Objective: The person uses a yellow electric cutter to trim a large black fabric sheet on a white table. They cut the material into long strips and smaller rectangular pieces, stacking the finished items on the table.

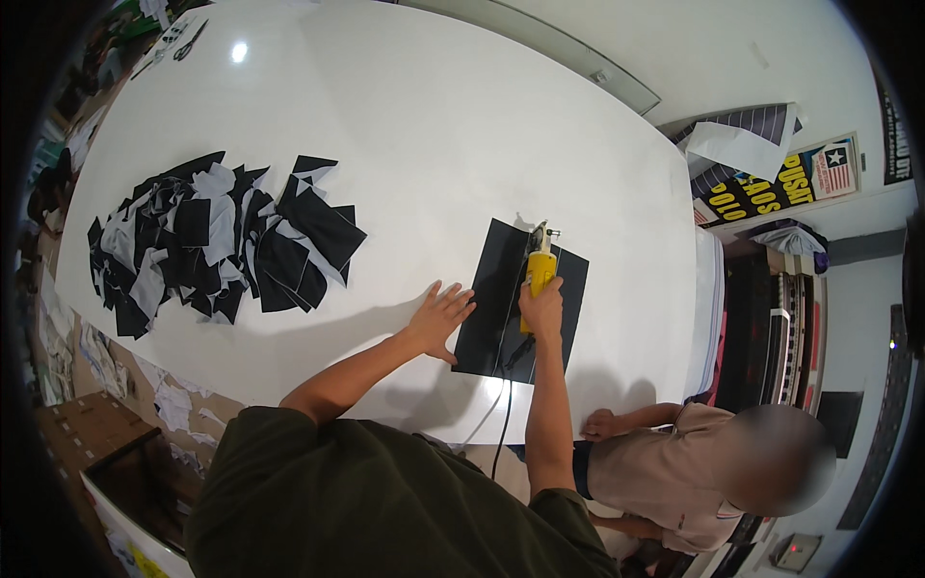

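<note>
A black rectangular fabric piece (486, 299), possibly a stack, lies flat on the white table, slightly tilted. My right hand (541, 310) is wrapped round the yellow body of an electric fabric cutter (542, 270), whose metal head rests near the fabric's far edge. A thin pale line runs lengthwise through the fabric, left of the cutter. From the tool a black cord (505, 424) trails over the near table edge. My left hand (441, 316) lies flat with fingers spread, its fingertips at the fabric's left edge.
A heap of black and grey fabric pieces (207, 241) covers the table's left part. Scissors (191, 40) lie at the far left corner. Another person (665, 462) stands close on my right, a hand at the table edge. Scraps litter the floor by a brown box (96, 433).
</note>
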Motion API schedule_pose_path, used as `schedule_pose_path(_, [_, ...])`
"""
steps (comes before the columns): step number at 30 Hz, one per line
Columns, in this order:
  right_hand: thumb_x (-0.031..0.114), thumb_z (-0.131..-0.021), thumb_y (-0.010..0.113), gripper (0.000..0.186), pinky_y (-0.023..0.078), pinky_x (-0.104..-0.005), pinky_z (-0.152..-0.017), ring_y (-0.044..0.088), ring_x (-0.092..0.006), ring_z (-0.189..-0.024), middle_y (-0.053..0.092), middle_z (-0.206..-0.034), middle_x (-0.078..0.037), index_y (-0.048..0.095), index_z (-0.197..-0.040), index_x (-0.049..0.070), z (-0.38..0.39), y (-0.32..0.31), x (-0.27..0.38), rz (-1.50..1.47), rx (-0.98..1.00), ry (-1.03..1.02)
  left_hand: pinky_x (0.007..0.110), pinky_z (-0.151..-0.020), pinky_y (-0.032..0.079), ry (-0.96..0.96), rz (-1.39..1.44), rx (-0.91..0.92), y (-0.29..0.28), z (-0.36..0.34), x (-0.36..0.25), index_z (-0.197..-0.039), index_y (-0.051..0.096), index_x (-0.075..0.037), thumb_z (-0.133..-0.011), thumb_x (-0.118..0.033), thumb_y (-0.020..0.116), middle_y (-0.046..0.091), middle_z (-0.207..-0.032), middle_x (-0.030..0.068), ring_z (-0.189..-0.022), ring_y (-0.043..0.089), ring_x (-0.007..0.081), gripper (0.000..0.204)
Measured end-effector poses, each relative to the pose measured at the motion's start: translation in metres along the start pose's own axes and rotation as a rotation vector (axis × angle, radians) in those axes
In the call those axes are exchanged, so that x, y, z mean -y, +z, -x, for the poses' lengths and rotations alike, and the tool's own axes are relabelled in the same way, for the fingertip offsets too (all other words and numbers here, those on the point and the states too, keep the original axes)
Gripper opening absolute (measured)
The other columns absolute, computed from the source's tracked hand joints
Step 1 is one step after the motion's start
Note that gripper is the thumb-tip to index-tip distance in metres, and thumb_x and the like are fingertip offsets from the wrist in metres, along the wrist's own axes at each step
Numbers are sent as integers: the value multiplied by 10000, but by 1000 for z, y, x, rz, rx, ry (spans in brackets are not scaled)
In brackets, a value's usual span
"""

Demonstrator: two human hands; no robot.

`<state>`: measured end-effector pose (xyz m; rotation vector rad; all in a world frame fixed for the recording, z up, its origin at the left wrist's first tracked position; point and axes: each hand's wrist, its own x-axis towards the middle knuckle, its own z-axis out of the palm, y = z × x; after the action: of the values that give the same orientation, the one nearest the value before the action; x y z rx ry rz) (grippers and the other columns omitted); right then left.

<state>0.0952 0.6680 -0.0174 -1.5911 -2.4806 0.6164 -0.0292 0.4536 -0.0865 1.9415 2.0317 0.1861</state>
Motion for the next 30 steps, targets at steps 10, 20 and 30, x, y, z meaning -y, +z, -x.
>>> schedule_pose_path(10, [380, -911, 714, 601, 577, -560, -873, 684, -561, -1008, 680, -1069, -403, 419, -1197, -59, -41, 0, 10, -33, -23, 4, 658, -1226, 185, -3, 42, -111, 0, 0, -5, -1511, 484, -69, -700, -626, 830, 350, -1637, 155, -1546, 253, 372, 1043])
schedule_pose_path(20, [416, -941, 684, 617, 570, -480, -881, 724, -468, -1011, 697, -1078, -339, 473, -1258, -70, 27, -61, -33, -345, -72, 186, 525, -871, 520, -1196, -193, -422, -100, 95, 162, -1049, 706, -21, -895, -196, 662, 675, -1149, 160, -1044, 651, 341, 238])
schedule_pose_path(30, [333, -953, 701, 546, 559, -521, -821, 705, -523, -939, 695, -979, -355, 467, -1259, -54, 200, -75, -126, -247, -127, 155, 697, -1245, 77, -101, 108, -289, -1, -66, -29, -1625, 360, -104, -874, -658, 667, 210, -1728, 176, -1600, 141, 395, 982])
